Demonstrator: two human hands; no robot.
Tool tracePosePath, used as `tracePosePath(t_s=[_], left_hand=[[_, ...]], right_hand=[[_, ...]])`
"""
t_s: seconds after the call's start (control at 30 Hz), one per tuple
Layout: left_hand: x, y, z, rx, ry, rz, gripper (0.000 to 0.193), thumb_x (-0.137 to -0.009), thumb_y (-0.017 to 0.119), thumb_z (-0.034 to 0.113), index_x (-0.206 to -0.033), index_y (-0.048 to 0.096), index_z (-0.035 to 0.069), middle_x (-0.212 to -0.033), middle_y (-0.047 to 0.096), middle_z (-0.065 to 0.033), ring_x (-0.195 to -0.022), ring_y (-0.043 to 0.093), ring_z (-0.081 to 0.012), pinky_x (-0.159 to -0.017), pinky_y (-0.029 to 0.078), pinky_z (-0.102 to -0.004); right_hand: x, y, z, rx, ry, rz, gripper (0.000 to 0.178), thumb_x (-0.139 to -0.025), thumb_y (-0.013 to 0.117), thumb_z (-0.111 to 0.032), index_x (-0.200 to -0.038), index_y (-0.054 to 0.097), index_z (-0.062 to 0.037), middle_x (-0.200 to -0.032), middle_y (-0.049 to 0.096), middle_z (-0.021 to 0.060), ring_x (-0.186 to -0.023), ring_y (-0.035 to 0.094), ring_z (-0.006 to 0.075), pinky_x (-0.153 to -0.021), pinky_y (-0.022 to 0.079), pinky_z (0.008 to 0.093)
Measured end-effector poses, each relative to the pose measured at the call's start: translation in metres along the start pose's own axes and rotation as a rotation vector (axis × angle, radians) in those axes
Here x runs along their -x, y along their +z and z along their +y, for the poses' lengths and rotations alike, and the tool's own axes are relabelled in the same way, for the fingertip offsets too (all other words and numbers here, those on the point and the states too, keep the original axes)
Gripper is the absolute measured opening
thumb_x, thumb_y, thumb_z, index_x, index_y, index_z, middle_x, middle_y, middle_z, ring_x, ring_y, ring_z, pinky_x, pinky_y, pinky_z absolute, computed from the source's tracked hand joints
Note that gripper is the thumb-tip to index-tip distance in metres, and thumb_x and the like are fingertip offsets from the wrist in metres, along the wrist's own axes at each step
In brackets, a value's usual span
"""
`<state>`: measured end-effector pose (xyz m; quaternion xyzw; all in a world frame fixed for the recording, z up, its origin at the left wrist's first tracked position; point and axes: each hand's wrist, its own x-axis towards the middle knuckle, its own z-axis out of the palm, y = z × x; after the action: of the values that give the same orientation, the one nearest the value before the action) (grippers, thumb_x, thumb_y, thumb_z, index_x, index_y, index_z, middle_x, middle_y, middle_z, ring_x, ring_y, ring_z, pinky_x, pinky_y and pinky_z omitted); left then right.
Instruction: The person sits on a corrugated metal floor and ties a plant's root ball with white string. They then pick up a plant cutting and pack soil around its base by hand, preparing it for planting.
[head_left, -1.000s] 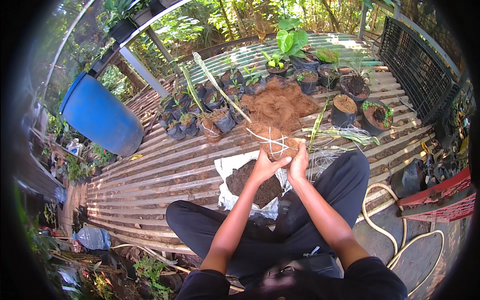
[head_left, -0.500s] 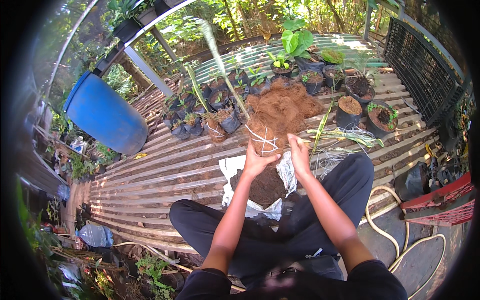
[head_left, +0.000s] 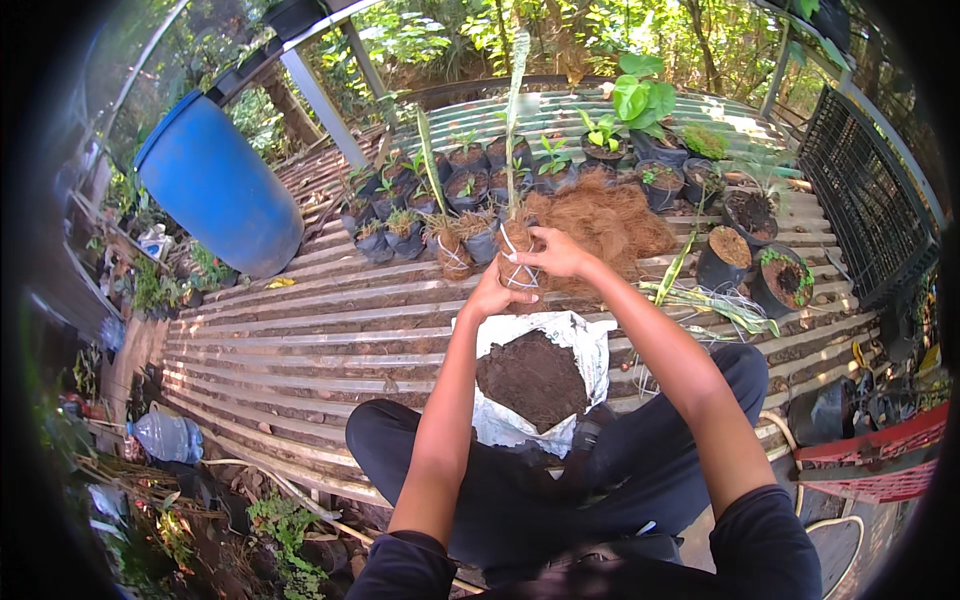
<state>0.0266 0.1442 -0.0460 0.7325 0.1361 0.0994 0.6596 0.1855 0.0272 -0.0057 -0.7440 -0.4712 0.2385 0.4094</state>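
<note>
A brown coconut-fibre ball [head_left: 520,268], bound with white string, stands upright with one tall mottled leaf [head_left: 514,120] rising from its top. My left hand [head_left: 490,294] is wrapped round its lower left side. From the right, my right hand [head_left: 562,254] presses fingers and thumb on its upper part. Just left of it sits a similar string-tied fibre ball [head_left: 454,258] with a shorter leaf. Behind my right hand lies a heap of loose coconut fibre [head_left: 615,225]. Nearer to me, dark soil [head_left: 532,382] rests on an opened white sack [head_left: 597,352].
Several small black potted plants [head_left: 465,190] line the far side of the corrugated sheet [head_left: 290,350]. Cut long leaves [head_left: 725,305] lie to the right, beside black pots [head_left: 722,258]. A blue barrel [head_left: 220,190] leans at left; a black crate [head_left: 868,195] stands at right.
The fibre ball has moved away from me and now stands upright beside the other one. My right hand, before held apart at its right, has come onto its upper part.
</note>
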Motion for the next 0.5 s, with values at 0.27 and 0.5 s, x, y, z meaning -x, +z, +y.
tracePosePath(t_s=[0.27, 0.5], left_hand=[[-0.032, -0.046, -0.061, -0.158, -0.188, 0.049, 0.095, -0.061, 0.089, 0.005, -0.142, 0.039, 0.007, -0.128, 0.06, -0.0091, -0.117, 0.059, -0.0247, -0.1, 0.049, -0.0379], [-0.061, -0.081, -0.102, -0.203, -0.379, 0.22, 0.087, -0.065, 0.091, 0.009, -0.135, 0.041, -0.001, -0.124, 0.062, -0.0162, -0.111, 0.062, -0.0267, -0.095, 0.051, -0.0379]], right_hand=[[-0.065, 0.058, 0.045, 0.038, 0.183, -0.043, 0.091, -0.075, 0.084, -0.046, -0.14, 0.048, 0.0073, -0.096, 0.071, 0.0169, -0.066, 0.065, 0.016, -0.055, 0.053, 0.0305], [-0.116, 0.097, 0.086, -0.001, 0.198, -0.005, 0.092, -0.074, 0.084, -0.048, -0.137, 0.05, 0.0097, -0.109, 0.069, 0.0222, -0.092, 0.067, 0.0247, -0.083, 0.053, 0.0369]])
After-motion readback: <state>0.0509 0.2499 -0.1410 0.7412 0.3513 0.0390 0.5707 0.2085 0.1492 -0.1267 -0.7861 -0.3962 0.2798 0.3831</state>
